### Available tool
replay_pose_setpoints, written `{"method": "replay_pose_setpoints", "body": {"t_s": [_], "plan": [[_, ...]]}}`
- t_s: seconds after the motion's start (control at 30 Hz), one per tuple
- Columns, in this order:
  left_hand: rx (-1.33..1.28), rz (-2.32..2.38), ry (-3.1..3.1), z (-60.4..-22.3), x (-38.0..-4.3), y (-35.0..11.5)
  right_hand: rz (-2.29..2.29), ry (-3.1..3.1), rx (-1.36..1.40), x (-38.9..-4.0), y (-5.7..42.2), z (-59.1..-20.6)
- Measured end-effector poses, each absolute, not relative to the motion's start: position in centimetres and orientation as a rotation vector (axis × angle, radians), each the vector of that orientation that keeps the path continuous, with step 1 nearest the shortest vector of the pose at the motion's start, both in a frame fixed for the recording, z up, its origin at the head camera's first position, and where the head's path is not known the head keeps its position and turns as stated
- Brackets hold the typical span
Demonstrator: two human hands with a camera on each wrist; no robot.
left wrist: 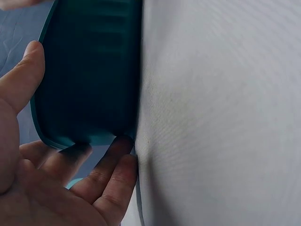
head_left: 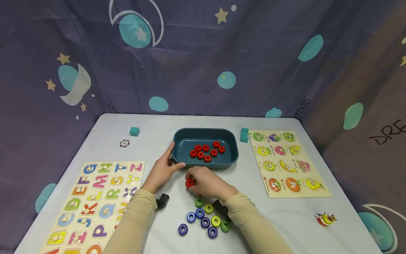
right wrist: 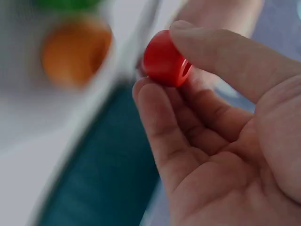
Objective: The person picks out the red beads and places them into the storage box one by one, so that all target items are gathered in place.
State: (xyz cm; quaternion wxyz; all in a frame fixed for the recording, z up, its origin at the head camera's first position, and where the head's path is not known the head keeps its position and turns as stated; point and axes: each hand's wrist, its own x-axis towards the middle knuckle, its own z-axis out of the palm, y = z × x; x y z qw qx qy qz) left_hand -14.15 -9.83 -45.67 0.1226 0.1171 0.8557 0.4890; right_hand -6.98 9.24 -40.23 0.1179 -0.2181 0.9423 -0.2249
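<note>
A dark teal tray (head_left: 187, 134) stands in the middle of the table with several red rings (head_left: 205, 148) inside. My left hand (head_left: 161, 171) rests against its near left corner. The thumb lies along the near side and the extended fingertips touch the end wall, as the left wrist view (left wrist: 70, 188) shows. Just in front of the tray, my right hand (head_left: 206, 181) pinches one red ring (right wrist: 164, 59) between thumb and fingers. Nearer me lie loose purple rings (head_left: 183, 229), blue rings (head_left: 191, 217), yellow rings (head_left: 215, 221) and green rings (head_left: 225, 226), partly under the right forearm.
A letter puzzle board (head_left: 108, 169) lies at left, partly behind the left sleeve. A fruit puzzle board (head_left: 279, 173) lies at right. Teal blocks (head_left: 134, 131) and a chip (head_left: 124, 143) are farther back. A small colourful toy (head_left: 326, 219) sits near the right edge.
</note>
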Motion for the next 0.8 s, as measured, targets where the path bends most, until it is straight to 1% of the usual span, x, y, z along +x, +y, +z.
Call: {"method": "replay_pose_setpoints", "body": {"t_s": [0.13,0.23,0.37,0.53,0.63,0.8], "plan": [[0.332,1.414,2.508,-45.8,-14.4,-9.7,-0.769,2.842,-0.509,-8.2,12.0,-38.4],[0.328,1.405,2.504,-45.9,-14.4,-9.8,-0.841,2.918,-0.348,-9.8,13.8,-37.8],[0.325,1.403,2.502,-45.9,-14.5,-10.0,-0.876,2.974,-0.16,-13.1,15.2,-38.5],[0.31,1.406,2.49,-46.0,-14.5,-9.9,-0.883,2.988,-0.05,-16.6,15.7,-39.8],[0.306,1.407,2.483,-46.0,-14.4,-9.8,-0.86,2.993,0.014,-17.8,15.8,-40.3],[0.313,1.408,2.492,-45.9,-14.3,-9.7,-0.815,2.983,0.08,-18.8,15.5,-40.7]]}}
